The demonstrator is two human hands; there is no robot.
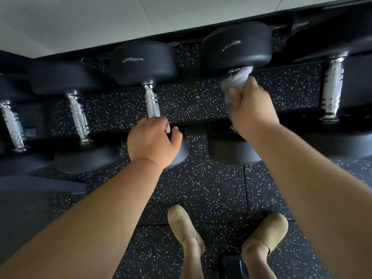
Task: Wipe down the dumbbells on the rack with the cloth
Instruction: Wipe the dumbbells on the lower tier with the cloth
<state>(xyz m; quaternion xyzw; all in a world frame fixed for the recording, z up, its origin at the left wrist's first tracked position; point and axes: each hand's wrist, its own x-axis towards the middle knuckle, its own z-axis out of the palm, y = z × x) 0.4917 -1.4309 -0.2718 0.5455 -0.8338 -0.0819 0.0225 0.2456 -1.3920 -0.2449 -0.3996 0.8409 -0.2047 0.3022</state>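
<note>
Several black dumbbells with chrome handles lie side by side on a dark rack. My right hand [252,109] grips a grey cloth [235,83] wrapped around the handle of the dumbbell right of centre, whose far head [236,47] shows above; the handle itself is hidden under cloth and hand. My left hand [151,141] rests curled over the near head [181,152] of the neighbouring dumbbell, just below its chrome handle [152,99]. The fingers curve over the head's edge.
More dumbbells lie to the left [77,115] and right [332,87]. The floor [211,188] is black rubber with white specks. My feet in tan slippers [183,224] stand close to the rack. A pale wall [100,21] runs behind it.
</note>
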